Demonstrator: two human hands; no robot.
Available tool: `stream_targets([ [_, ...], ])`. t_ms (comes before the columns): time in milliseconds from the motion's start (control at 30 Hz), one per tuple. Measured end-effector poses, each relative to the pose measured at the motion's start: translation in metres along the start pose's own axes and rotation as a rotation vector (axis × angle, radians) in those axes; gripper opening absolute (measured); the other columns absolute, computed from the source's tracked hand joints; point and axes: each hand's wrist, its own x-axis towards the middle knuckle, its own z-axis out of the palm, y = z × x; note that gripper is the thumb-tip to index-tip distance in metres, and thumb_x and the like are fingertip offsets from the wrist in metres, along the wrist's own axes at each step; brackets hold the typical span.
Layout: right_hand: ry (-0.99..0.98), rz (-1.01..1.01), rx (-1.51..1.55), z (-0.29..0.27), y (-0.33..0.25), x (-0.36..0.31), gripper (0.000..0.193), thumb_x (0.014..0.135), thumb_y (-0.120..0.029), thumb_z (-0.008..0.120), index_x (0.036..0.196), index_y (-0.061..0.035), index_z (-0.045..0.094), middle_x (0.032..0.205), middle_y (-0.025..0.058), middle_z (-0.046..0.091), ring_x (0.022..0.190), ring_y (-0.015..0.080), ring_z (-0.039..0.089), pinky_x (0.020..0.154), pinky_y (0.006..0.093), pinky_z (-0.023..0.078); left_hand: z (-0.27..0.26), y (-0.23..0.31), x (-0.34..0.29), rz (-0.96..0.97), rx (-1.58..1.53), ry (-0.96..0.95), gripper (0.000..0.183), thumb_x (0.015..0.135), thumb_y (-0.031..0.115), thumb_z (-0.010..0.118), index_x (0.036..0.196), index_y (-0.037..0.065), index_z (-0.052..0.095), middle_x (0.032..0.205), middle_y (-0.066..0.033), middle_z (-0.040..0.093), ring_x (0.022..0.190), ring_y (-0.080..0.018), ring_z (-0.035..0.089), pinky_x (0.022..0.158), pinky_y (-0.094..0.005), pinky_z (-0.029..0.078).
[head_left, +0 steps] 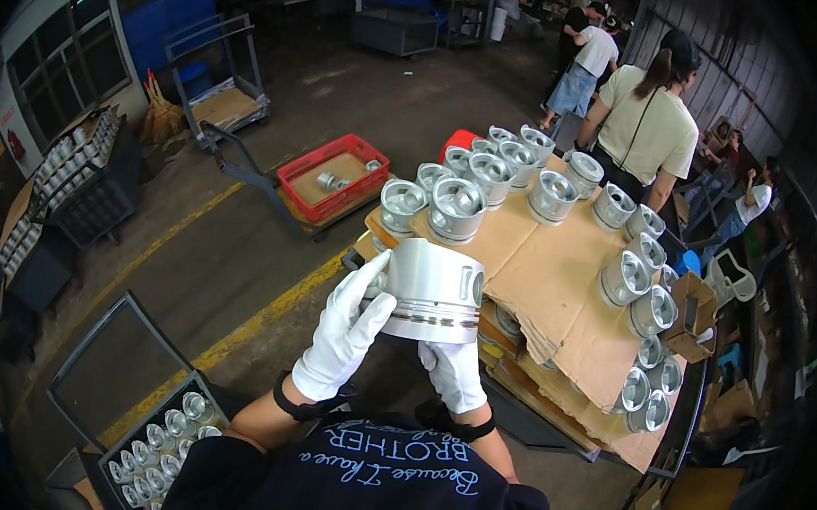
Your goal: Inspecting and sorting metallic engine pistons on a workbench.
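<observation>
A large silver piston with ring grooves round its lower part is held up in front of my chest. My left hand, in a white glove, is closed on its left side, thumb and fingers against the metal. Below it my right hand, gloved too, grips the piston from underneath; its fingertips are hidden behind the piston. Just beyond, several similar pistons stand along the far and right edges of a cardboard sheet on a stacked load.
At my lower left is a cart of pistons. A red crate rests on a flat trolley, with another trolley behind. More pistons line the left wall. A person stands beyond the load; cardboard boxes lie to the right.
</observation>
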Motion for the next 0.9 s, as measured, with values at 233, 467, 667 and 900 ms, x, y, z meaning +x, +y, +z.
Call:
stream_targets([
  [233,0.130,-0.102,-0.190,0.001,-0.005,-0.009,0.017,0.090,-0.014,0.069,0.101,-0.0021,0.064,0.073,0.0031,0.064,0.057,0.0117,0.058,0.052,0.0250,0.045,0.005,0.001,0.000,-0.050,-0.424,-0.145,0.092,0.084,0.032,0.080,0.152,-0.002,0.028,0.139,-0.0131,0.051,0.122,-0.0184,0.053,0.102,-0.0326,0.043],
  [467,0.109,-0.444,-0.637,0.000,-0.022,-0.021,0.020,0.086,-0.005,0.067,0.105,0.0016,0.062,0.096,0.0087,0.070,0.088,0.0144,0.064,0.080,0.0297,0.050,0.005,0.002,-0.002,-0.128,-0.565,-0.219,0.106,0.078,0.029,0.085,0.155,-0.003,0.019,0.150,-0.0131,0.041,0.139,-0.0216,0.040,0.114,-0.0360,0.031],
  [667,0.086,-0.385,-0.578,0.003,-0.029,-0.023,0.020,0.086,-0.006,0.068,0.103,0.0011,0.062,0.097,0.0076,0.070,0.089,0.0135,0.063,0.081,0.0287,0.050,0.000,-0.029,0.000,0.045,-0.403,-0.347,0.121,0.066,0.030,0.093,0.155,-0.003,0.018,0.154,-0.0144,0.033,0.143,-0.0235,0.034,0.116,-0.0365,0.028],
  [900,0.017,-0.330,-0.393,-0.008,-0.001,-0.019,0.020,0.086,-0.009,0.068,0.102,0.0017,0.063,0.083,0.0102,0.070,0.078,0.0230,0.068,0.078,0.0350,0.053,0.014,-0.041,-0.005,0.213,-0.078,-0.165,0.115,0.060,0.024,0.095,0.147,0.001,0.023,0.142,-0.0160,0.044,0.131,-0.0259,0.047,0.110,-0.0405,0.039],
])
